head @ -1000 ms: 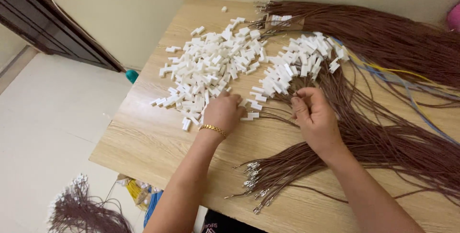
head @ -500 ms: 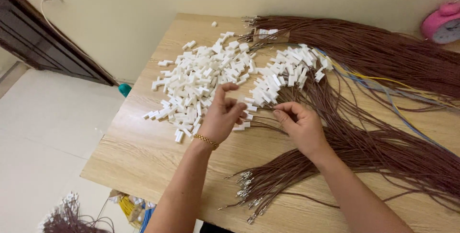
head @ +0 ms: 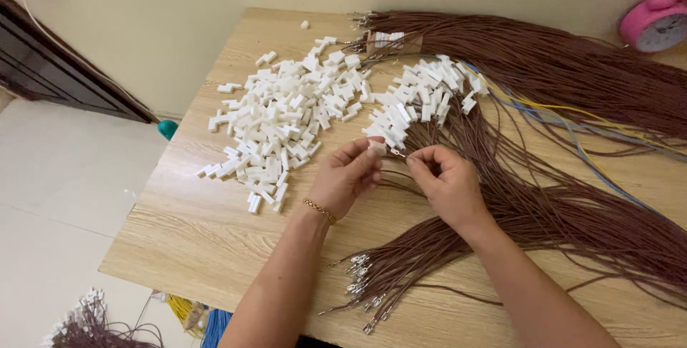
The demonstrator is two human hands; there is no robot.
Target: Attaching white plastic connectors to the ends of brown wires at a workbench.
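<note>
White plastic connector pinched at the fingertips of the left hand, just below frame centre, facing the metal terminal of a brown wire nipped between thumb and forefinger of the right hand. Both poised over the wooden table, with a heap of loose white connectors at upper left and wired connectors just above the hands. Brown wire bundles spread across the right side, pink alarm clock at upper right corner.
</note>
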